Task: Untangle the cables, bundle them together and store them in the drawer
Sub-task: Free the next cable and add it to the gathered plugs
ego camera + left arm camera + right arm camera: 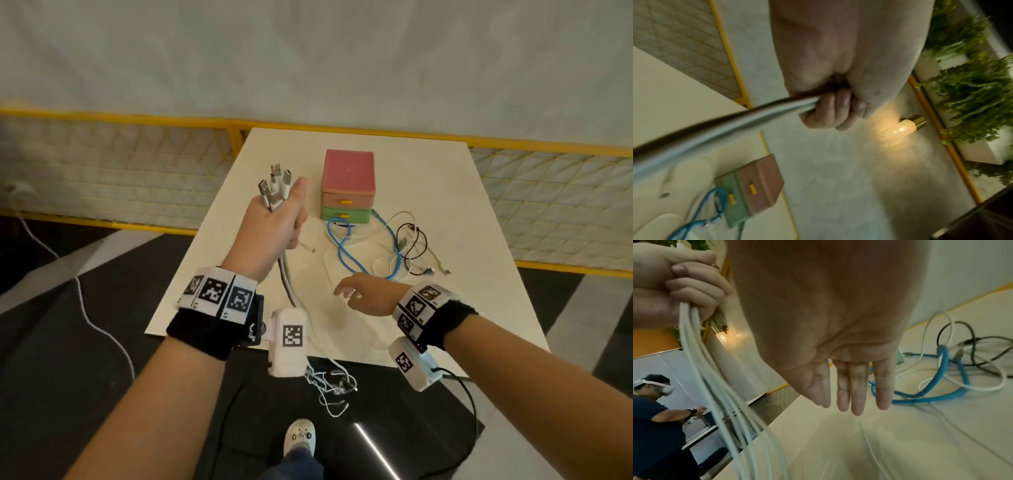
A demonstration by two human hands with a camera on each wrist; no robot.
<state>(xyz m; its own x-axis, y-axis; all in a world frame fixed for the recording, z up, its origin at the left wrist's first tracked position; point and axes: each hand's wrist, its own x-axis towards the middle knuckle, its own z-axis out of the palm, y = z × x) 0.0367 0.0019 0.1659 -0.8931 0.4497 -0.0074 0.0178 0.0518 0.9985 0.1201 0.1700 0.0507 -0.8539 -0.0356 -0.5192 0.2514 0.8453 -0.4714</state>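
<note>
The left hand is fisted round a bunch of white cables, plugs sticking up above the thumb, the rest trailing down over the table edge. The right hand hovers flat and empty, fingers straight, above the table. Further right, the blue cable lies looped with white and black ones before the closed drawers. To do this well, it likely should keep the fist firm, lift one loose cable at a time and ease it free, not yank.
</note>
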